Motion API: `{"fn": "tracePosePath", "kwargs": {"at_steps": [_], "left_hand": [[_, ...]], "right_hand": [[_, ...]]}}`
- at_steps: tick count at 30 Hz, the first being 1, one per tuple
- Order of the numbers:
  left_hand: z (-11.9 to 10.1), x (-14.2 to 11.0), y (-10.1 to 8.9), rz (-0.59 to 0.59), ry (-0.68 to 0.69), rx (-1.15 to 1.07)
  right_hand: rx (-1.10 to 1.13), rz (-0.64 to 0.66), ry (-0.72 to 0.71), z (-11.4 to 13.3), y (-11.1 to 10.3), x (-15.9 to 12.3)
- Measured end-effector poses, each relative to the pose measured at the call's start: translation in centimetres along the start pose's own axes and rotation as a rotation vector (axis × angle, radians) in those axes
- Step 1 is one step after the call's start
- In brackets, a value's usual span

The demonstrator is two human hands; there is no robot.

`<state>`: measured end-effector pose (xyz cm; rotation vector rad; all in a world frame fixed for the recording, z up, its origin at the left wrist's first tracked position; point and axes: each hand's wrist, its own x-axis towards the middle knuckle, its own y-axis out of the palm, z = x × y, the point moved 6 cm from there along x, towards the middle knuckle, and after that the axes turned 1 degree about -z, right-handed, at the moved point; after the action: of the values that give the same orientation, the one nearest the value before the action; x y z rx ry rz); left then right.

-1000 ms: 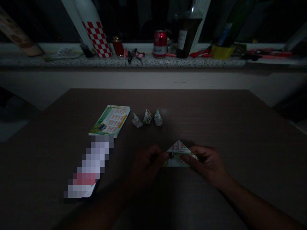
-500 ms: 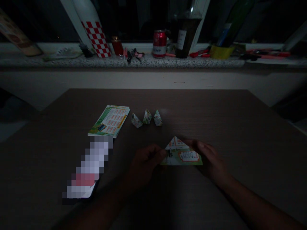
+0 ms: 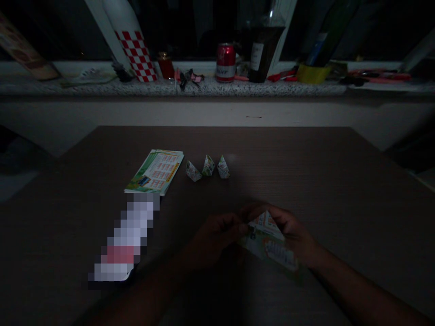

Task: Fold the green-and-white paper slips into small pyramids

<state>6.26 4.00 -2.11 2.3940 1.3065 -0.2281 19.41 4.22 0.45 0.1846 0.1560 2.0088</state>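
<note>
My left hand [image 3: 222, 235] pinches the left edge of a folded paper [image 3: 272, 242], green and white with a pointed flap at its top. Behind this paper my right hand [image 3: 294, 231] is curled around its far side, fingers reaching towards the left hand; the right thumb is hidden. The paper tilts down to the right, its lower right corner blurred. Farther back stand three small folded paper pieces: a left one [image 3: 193, 171], a middle one [image 3: 208, 166] and a right one [image 3: 223, 167]. Beside them lies a stack of printed paper sheets [image 3: 156, 172].
A phone [image 3: 127, 240] with a blurred-out screen lies on the dark wooden table [image 3: 306, 158] to my left. On the stone windowsill [image 3: 190, 90] beyond stand a checkered bottle [image 3: 137, 54], a red can [image 3: 226, 63], a dark bottle [image 3: 263, 54] and a yellow tape roll [image 3: 312, 74].
My right hand has let go of the paper's right front and moved behind it. The paper has turned from level to slanting down rightwards; the left hand has kept its pinch and shifted slightly right.
</note>
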Motion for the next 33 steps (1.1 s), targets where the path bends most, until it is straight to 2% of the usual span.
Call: {"fn": "tracePosePath", "kwargs": {"at_steps": [2,6,10,15,18,22,25,29,33], "left_hand": [[-0.3,-0.1,0.1,0.003,0.050,0.074],[-1.4,-0.6,-0.2,-0.036,0.155,0.287],[-2.7,-0.8,-1.5,-0.175,0.164,0.453],[-4.0,-1.4,-2.8,-0.301,0.335,0.678],[-4.1,-1.6,-2.8,-0.314,0.410,0.853],[-3.7,-1.4,-2.4,-0.269,0.416,1.074],[-3.4,-1.2,-2.3,-0.228,0.404,1.202],[-3.5,-1.0,-2.2,-0.185,0.370,1.318],[-3.7,-1.1,-1.9,-0.159,0.375,1.411]], "right_hand": [[-0.040,-0.005,-0.032,0.2,0.0,0.0],[-0.122,-0.012,-0.004,0.0,-0.3,0.0],[-0.179,-0.111,0.023,-0.2,-1.4,0.0],[-0.242,-0.212,0.078,-0.5,-2.6,0.2],[-0.390,-0.268,0.058,-0.4,-3.0,0.3],[-0.599,-0.292,-0.008,-0.2,-3.1,0.3],[-0.790,-0.249,-0.112,0.4,-2.9,0.3],[-0.931,-0.080,-0.254,1.1,-2.3,0.2],[-1.035,0.065,-0.302,0.9,-1.4,0.0]]}}
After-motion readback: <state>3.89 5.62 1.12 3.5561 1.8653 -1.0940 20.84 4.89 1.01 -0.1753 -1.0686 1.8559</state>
